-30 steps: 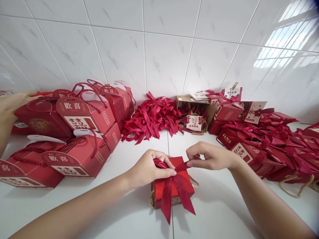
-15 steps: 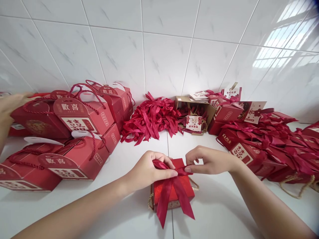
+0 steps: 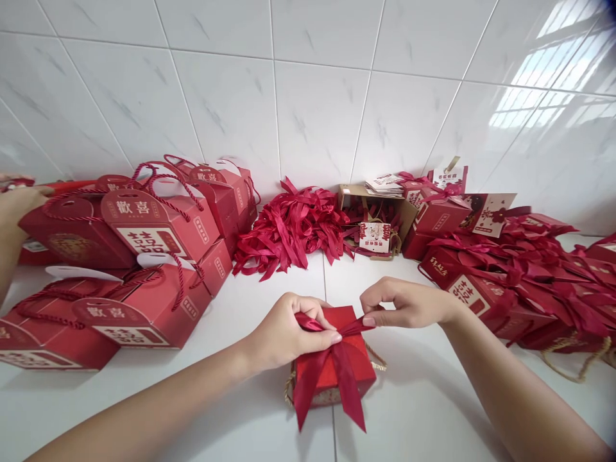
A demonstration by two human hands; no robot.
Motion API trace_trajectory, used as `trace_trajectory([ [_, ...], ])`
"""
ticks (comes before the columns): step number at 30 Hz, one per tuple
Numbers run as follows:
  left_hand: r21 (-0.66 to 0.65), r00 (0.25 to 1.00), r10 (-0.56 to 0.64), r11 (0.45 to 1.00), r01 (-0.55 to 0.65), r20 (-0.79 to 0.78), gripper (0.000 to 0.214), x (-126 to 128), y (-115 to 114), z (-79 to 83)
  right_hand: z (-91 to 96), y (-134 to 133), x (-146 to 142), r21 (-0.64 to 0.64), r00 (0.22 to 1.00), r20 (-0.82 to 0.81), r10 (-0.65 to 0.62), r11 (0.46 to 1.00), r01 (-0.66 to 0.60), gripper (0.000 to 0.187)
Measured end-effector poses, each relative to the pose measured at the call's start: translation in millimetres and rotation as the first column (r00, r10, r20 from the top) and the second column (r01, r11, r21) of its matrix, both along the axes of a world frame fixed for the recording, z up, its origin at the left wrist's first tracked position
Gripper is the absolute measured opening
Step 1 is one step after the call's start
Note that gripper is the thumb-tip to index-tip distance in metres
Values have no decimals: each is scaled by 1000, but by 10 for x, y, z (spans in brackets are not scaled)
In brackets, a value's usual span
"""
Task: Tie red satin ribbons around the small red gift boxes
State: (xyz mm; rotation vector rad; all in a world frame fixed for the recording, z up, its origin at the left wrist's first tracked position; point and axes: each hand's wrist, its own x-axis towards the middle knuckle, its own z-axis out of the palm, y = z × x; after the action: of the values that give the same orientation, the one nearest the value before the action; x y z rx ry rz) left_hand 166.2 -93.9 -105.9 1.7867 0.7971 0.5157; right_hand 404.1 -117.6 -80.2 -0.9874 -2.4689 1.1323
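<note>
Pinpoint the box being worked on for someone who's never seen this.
On the white tabletop, look front and centre, between the stacked boxes at left and the ribbon-covered boxes at right. One red box sits there; unlike its neighbours, it stands alone, its ribbon pinched by left hand and right hand.

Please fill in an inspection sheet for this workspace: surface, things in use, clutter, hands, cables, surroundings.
Surface: white, with a visible seam.
Things in use: red box with a dark red ribbon across its top, two tails hanging over the front.
Clutter: handled boxes at left; loose ribbon pile in the middle; open carton beside it; ribboned boxes at right.
Hands: left hand and right hand each pinch the ribbon.
Cables: nothing seen.
Surroundings: tiled wall with bright reflections; another person's hand at far left.
</note>
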Motion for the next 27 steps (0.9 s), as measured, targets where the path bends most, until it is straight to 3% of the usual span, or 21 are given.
trace_trajectory([
  [9,-112,994,-15,993,26,105,22,-20,-24,66,16,-42,52,52,992,80,-96,994,92,37],
  [13,-198,983,-13,979,49,183,35,-29,9,114,95,-93,49,98,973,122,-194,978,183,33],
  [15,-211,982,7,977,33,191,38,-28,21,140,130,-132,-13,210,942,58,-329,927,311,28],
  [18,-230,987,20,973,18,162,35,-24,19,189,145,-208,-193,354,875,-120,-468,804,478,21],
  [23,-263,986,-9,963,53,166,42,-23,-8,265,76,-330,-509,333,883,-119,-454,820,466,12],
  [27,-265,985,-5,963,51,172,43,-26,-5,299,9,-350,-596,403,894,-80,-441,806,434,10],
])
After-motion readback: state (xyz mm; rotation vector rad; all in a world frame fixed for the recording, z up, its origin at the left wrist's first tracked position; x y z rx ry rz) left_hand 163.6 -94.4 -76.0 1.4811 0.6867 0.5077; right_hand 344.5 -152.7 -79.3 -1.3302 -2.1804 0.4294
